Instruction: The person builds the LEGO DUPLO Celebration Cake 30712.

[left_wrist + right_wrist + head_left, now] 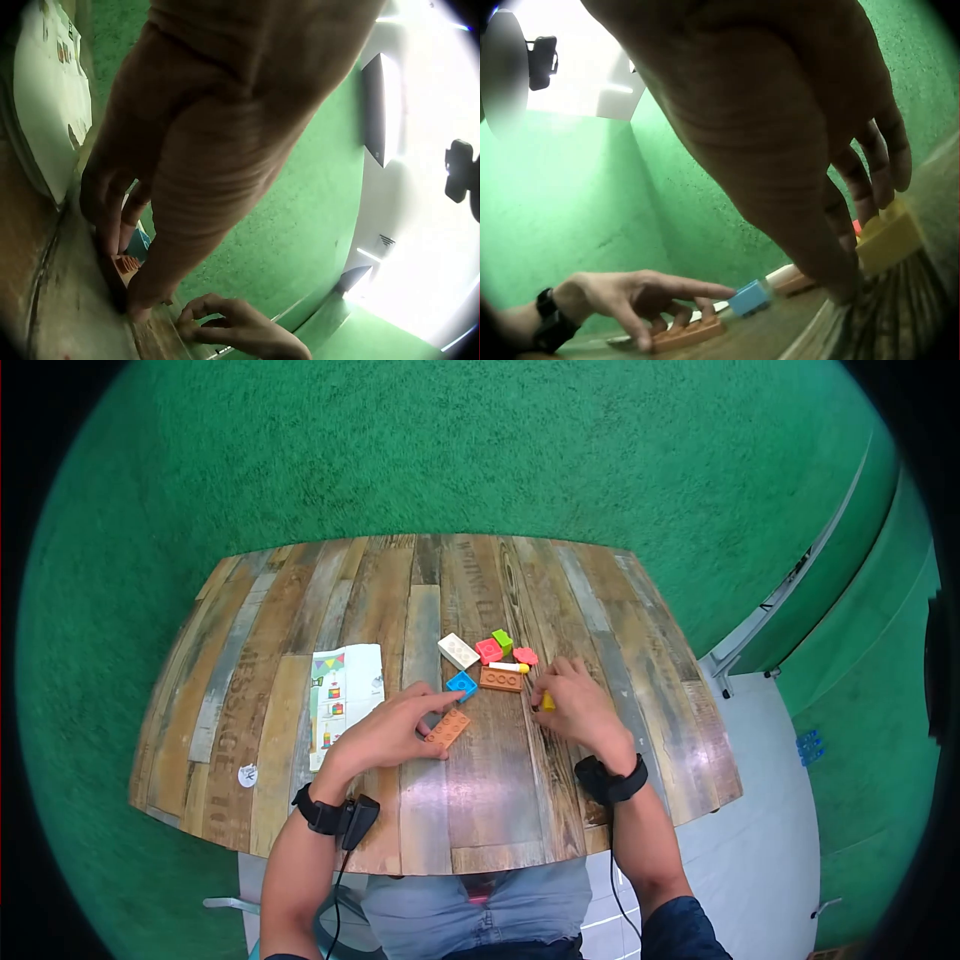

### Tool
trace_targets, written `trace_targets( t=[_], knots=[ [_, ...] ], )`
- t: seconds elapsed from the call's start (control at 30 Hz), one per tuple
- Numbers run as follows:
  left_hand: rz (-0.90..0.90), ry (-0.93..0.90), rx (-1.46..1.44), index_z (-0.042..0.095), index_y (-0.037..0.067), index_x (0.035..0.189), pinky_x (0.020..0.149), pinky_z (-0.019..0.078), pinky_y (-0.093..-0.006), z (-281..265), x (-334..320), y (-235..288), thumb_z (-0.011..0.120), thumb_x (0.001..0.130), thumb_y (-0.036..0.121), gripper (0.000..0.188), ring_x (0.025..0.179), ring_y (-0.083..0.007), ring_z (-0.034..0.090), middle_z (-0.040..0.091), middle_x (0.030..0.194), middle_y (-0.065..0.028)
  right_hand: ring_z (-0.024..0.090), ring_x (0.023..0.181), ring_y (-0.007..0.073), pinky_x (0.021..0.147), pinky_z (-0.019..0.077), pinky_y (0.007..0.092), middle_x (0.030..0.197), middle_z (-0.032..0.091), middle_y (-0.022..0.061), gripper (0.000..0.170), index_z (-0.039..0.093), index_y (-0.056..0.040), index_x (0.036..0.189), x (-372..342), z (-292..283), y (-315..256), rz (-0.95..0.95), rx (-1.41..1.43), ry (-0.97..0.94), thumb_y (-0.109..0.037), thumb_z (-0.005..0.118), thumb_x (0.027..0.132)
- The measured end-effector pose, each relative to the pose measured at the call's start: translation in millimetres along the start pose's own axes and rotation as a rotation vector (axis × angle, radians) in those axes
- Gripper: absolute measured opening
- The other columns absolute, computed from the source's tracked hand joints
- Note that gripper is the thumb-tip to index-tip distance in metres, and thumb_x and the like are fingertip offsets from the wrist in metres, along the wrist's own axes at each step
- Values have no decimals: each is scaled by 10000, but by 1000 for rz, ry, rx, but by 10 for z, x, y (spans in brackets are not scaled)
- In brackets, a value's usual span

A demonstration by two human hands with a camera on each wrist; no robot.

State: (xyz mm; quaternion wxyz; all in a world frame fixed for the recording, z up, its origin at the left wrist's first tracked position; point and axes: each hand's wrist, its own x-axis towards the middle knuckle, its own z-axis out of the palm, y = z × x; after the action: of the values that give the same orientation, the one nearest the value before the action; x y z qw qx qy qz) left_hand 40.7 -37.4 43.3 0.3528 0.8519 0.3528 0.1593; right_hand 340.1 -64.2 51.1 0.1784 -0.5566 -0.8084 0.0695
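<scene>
1. The left hand (395,727) grasps an orange brick (449,729) on the table (425,810), thumb on one side, fingers on the other; this sideways hold leaves the studs uncovered and probably keeps the brick steady.
2. Its forefinger stretches ahead to the blue brick (461,685), seemingly touching it, perhaps to check its position while the other fingers grip.
3. The right hand (582,705) curls round a yellow brick (890,241), fingertips by the studs; how firmly it grips, I cannot tell. Bending over from above seems to suit so low a piece.
4. Between and beyond the hands lie a second orange brick (501,679), a white stick (504,667) with a yellow end, a white brick (459,651), a red brick (488,651), a green brick (502,641) and a pink piece (526,656), bunched presumably for easy reach.
5. A printed sheet (364,682) lies beside the left hand, likely placed there to stay readable without crowding the bricks.
</scene>
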Motion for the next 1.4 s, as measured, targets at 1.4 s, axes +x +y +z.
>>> trace_targets(
  t=[1.4],
  knots=[
    [-115, 86, 47, 630, 27, 1029, 797, 548, -365, -76, -71, 157, 824, 694, 9, 388, 913, -267, 716, 731, 905, -101, 645, 1125, 285, 953, 517, 391, 1288, 655, 146, 497, 570, -50, 1372, 1126, -343, 177, -335, 315, -470, 31, 594, 882]
  ],
)
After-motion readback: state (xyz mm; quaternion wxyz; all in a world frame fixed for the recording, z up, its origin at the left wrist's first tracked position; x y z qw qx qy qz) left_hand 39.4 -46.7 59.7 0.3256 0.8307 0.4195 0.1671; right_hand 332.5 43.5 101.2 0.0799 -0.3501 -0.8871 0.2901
